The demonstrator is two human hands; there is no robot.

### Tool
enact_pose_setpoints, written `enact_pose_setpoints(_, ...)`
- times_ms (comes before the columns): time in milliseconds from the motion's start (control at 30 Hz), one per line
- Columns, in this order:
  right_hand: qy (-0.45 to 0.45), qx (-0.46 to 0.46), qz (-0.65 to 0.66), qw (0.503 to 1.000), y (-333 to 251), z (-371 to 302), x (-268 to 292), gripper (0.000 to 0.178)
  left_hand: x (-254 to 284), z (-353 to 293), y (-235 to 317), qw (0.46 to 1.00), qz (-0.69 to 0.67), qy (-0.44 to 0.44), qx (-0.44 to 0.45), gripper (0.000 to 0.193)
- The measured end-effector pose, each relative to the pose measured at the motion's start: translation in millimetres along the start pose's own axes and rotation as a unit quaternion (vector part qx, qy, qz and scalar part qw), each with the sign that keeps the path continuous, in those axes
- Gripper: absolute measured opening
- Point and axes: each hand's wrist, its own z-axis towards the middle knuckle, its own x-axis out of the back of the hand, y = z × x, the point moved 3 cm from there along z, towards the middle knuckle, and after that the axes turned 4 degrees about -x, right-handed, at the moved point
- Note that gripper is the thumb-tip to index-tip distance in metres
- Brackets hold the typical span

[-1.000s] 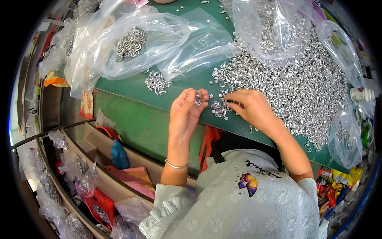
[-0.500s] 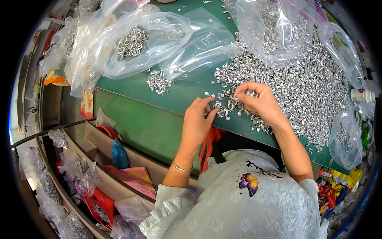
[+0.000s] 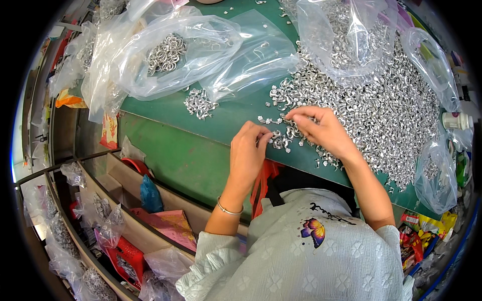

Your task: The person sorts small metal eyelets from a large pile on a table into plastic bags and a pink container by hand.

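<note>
You have 2 hands, 1 left hand (image 3: 248, 146) and 1 right hand (image 3: 322, 132), with 1 bracelet (image 3: 229, 210), at 1 table (image 3: 236, 114). You have 1 broad heap (image 3: 396, 113) of silvery metal pieces, 1 small pile (image 3: 200, 104) and 1 little cluster (image 3: 279, 141), their pieces too crowded to count. You also have 1 mound of rings (image 3: 167, 54), 1 white bottle (image 3: 456, 120) and 1 blue bag (image 3: 150, 194); the clear bags overlap too much to number.

We see a bright, fairly even scene, with white glare streaking the clear plastic bag (image 3: 358, 42) and glints across the metal pieces (image 3: 386, 115). Straight edges bow toward the black, rounded rim, where details soften.
</note>
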Motion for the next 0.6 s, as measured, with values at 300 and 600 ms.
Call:
enact_pose_setpoints(300,0.034,0.127,-0.330,0.935,-1,2,-24,0.024,-1,1,5,0.996,-0.081,0.039,0.008,0.006)
enact_pose_setpoints(600,0.149,0.250,-0.335,0.896,-7,-10,-27,0.015,-11,1,15,0.990,-0.111,0.087,-0.003,0.008)
